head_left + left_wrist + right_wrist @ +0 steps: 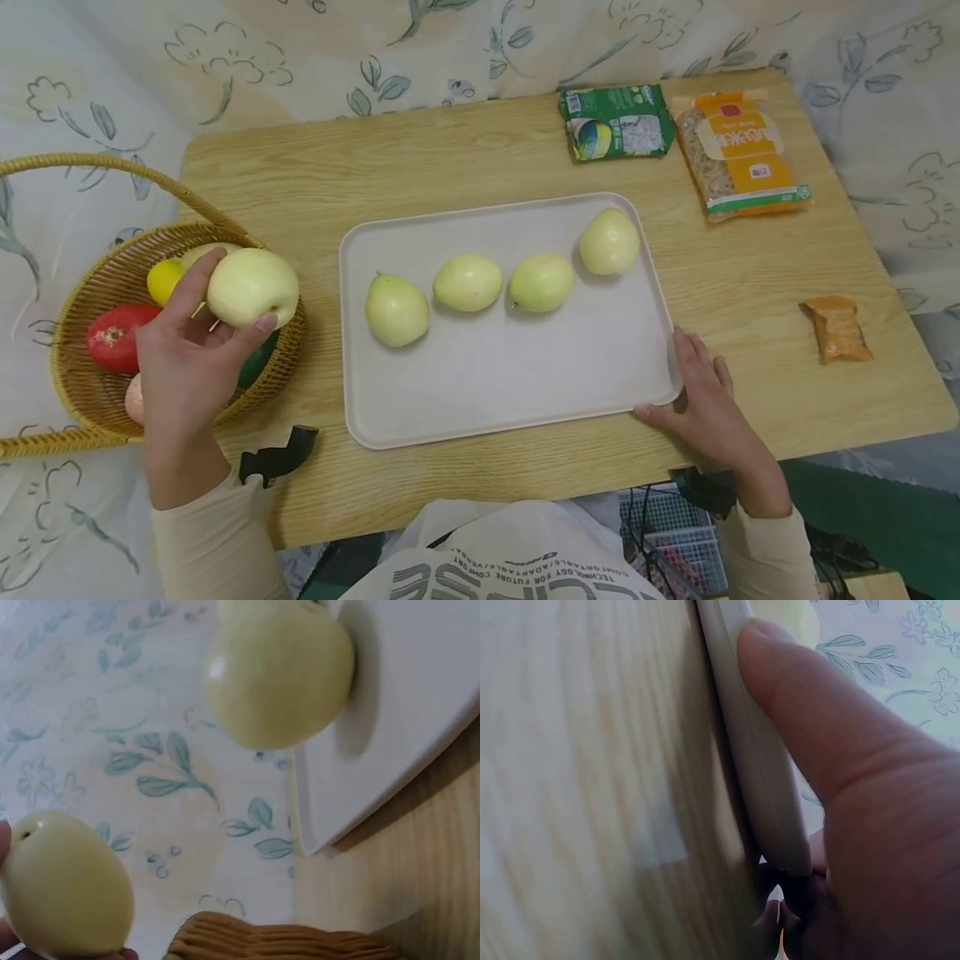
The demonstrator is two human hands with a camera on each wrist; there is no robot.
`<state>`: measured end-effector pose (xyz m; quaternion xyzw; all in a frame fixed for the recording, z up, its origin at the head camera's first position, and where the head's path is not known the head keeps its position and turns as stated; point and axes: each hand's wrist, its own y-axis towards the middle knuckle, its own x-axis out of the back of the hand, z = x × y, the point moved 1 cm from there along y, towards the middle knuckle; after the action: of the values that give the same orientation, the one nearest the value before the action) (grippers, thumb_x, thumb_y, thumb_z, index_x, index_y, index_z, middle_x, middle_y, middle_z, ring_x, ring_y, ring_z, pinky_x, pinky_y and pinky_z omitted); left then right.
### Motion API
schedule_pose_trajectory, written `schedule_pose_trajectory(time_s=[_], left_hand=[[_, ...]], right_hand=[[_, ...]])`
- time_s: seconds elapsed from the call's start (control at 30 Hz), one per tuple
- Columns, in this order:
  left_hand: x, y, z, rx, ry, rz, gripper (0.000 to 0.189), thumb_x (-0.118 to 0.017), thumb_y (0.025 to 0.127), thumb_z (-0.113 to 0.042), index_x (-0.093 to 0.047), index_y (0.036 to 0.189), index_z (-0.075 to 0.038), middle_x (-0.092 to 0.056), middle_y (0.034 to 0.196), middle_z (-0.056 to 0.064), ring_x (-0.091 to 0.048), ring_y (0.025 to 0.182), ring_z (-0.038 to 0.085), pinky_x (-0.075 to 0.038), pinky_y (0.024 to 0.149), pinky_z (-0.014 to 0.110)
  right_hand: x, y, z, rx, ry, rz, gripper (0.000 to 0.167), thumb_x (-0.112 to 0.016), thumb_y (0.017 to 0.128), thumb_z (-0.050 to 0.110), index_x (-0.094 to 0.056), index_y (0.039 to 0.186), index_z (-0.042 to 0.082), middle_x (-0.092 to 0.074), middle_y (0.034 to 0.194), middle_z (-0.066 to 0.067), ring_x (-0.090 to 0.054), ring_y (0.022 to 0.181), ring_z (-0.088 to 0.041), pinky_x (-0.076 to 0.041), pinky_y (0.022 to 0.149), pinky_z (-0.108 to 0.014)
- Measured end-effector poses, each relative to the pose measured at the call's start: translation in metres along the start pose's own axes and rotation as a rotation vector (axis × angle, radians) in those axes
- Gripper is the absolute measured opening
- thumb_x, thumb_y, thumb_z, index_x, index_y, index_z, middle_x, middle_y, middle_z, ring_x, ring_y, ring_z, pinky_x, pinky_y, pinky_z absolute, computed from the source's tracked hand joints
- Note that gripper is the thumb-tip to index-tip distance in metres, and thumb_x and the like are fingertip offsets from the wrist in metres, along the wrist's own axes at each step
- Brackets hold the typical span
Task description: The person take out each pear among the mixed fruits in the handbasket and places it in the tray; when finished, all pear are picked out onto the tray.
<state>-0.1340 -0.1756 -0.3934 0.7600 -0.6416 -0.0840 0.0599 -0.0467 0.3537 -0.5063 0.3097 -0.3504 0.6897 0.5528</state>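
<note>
My left hand [191,358] holds a pale yellow-green pear [252,287] between thumb and fingers, above the right side of a wicker basket [75,400]. The same held pear [67,889] shows at lower left in the left wrist view. Several similar pears lie in a row on a white rectangular tray [510,375], the leftmost pear [397,310] nearest the basket. My right hand [708,408] grips the tray's near right corner, fingers along the right edge. In the right wrist view its thumb [802,690] lies against the rim; the other fingers are mostly hidden.
Inside the basket are a red fruit or vegetable [123,337], a yellow one [163,281] and a dark green one [258,358]. A green packet [618,122] and an orange noodle-like bag [738,154] lie at the back right. A small orange-brown packet [836,330] sits farther right.
</note>
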Motion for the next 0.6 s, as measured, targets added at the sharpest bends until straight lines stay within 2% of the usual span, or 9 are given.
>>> schedule_pose_trajectory(time_s=[0.1, 0.23, 0.37, 0.6], left_hand=[[-0.004, -0.002, 0.008, -0.053, -0.076, 0.095, 0.071, -0.066, 0.067, 0.029, -0.05, 0.133, 0.01, -0.055, 0.131, 0.017, -0.057, 0.114, 0.023, -0.052, 0.089, 0.021], [-0.008, -0.007, 0.018, -0.077, -0.053, 0.201, 0.072, -0.067, 0.068, 0.028, -0.047, 0.135, 0.011, -0.051, 0.138, 0.018, -0.053, 0.121, 0.021, -0.049, 0.094, 0.02], [-0.011, -0.012, 0.029, -0.07, 0.01, 0.268, 0.076, -0.068, 0.068, 0.027, -0.046, 0.138, 0.007, -0.047, 0.143, 0.017, -0.051, 0.126, 0.019, -0.048, 0.096, 0.019], [-0.016, -0.022, 0.046, -0.068, 0.002, 0.367, 0.078, -0.067, 0.066, 0.03, -0.044, 0.138, 0.01, -0.044, 0.145, 0.018, -0.048, 0.13, 0.017, -0.046, 0.097, 0.018]], right_hand=[[-0.001, 0.0, 0.0, -0.003, 0.001, 0.0, 0.117, -0.08, 0.077, 0.037, 0.002, 0.155, 0.009, -0.01, 0.158, -0.025, -0.001, 0.147, -0.04, 0.014, 0.114, -0.06], [-0.001, -0.001, 0.0, -0.008, 0.01, 0.006, 0.117, -0.08, 0.077, 0.037, 0.002, 0.155, 0.009, -0.01, 0.158, -0.026, 0.0, 0.147, -0.04, 0.014, 0.114, -0.06], [-0.001, -0.001, -0.002, -0.002, 0.017, 0.007, 0.117, -0.08, 0.077, 0.036, 0.002, 0.155, 0.009, -0.009, 0.158, -0.026, -0.001, 0.146, -0.04, 0.014, 0.114, -0.059], [0.0, 0.002, -0.004, -0.002, 0.013, 0.007, 0.117, -0.081, 0.076, 0.037, 0.001, 0.155, 0.01, -0.01, 0.159, -0.024, 0.0, 0.147, -0.039, 0.015, 0.114, -0.058]])
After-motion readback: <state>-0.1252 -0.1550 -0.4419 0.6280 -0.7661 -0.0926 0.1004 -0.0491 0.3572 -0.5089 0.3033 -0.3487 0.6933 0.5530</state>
